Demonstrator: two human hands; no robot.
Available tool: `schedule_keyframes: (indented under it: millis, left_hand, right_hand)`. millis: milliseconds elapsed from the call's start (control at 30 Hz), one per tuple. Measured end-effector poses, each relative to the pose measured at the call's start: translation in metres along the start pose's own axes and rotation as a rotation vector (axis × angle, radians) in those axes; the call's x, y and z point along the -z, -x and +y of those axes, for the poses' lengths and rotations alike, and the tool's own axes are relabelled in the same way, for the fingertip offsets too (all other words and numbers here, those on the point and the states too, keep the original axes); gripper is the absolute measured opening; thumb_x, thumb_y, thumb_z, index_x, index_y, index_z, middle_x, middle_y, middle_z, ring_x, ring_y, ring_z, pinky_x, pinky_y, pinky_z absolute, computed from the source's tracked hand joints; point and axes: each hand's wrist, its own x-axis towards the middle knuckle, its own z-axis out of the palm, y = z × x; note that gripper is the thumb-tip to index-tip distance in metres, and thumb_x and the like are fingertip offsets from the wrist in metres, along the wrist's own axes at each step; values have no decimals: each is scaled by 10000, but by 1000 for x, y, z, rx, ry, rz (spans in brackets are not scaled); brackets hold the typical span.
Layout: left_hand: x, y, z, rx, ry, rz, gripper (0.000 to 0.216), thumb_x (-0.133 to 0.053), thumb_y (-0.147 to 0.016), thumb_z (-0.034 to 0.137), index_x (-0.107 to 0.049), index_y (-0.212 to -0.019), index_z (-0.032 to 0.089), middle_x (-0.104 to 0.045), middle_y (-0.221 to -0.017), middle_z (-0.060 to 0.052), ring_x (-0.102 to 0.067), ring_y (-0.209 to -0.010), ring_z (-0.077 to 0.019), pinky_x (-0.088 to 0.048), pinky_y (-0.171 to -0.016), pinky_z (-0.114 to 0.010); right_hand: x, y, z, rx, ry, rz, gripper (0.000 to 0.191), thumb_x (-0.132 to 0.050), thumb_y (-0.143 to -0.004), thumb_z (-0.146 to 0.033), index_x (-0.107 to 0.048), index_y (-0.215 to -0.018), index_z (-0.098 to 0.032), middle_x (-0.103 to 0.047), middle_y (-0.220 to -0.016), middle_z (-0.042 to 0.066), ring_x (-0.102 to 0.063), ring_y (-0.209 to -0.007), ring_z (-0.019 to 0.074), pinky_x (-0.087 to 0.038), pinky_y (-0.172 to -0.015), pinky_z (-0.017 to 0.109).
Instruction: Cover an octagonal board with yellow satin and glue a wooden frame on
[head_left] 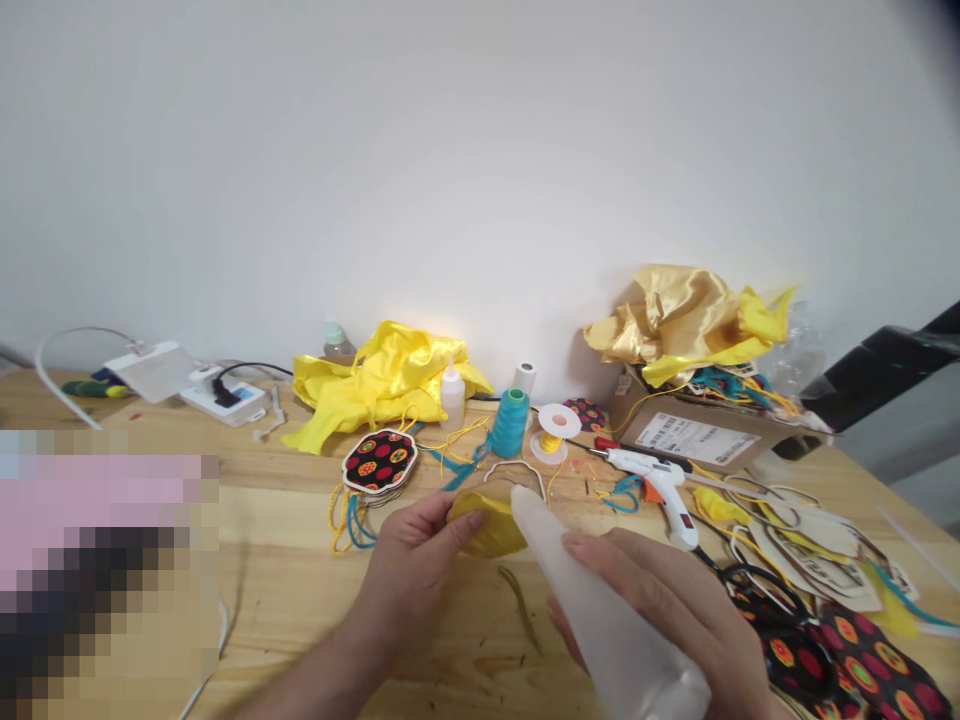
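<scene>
My left hand (420,545) pinches a yellow satin-covered piece (491,525) between thumb and fingers, a little above the table. In my right hand (660,590) is a translucent white squeeze bottle (592,600), tilted so its narrow end meets or overlaps the right edge of the yellow piece; whether they touch I cannot tell. Beneath them a thin olive-yellow strip (519,605) lies on the wood. Just behind the yellow piece shows a pale scalloped frame (517,470). A black, red-patterned fabric panel with a white scalloped rim (380,461) lies beyond my left hand.
Yellow satin (390,375), a teal thread cone (511,425) and a yellow cord spool (553,440) stand along the back. At right are a white glue gun (660,480), a cardboard box (675,435), black-handled scissors (772,590) and patterned fabric (877,660). A power strip (225,398) sits left.
</scene>
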Motion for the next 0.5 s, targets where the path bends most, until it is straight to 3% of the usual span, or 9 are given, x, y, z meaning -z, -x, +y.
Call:
schedule_keyframes:
  millis: [233, 500]
  left_hand:
    - [4, -3, -2, -16, 12, 22, 209, -798, -609, 313, -769, -782, 197, -741, -678, -3, -662, -652, -150, -506, -616, -191]
    - [2, -2, 0, 1, 24, 23, 221, -792, -616, 315, -765, -796, 189, -745, -694, -14, -655, -612, -149, -513, -615, -211]
  right_hand:
    - [-2, -2, 1, -8, 26, 46, 414, -632, -805, -168, -556, -1212, -191, -711, -860, 36, -662, -735, 177, -548, -675, 266]
    - [-2, 0, 3, 2, 6, 2, 395, -627, -803, -169, -544, -1188, -154, -704, -890, 54, -655, -759, 177, -542, -676, 263]
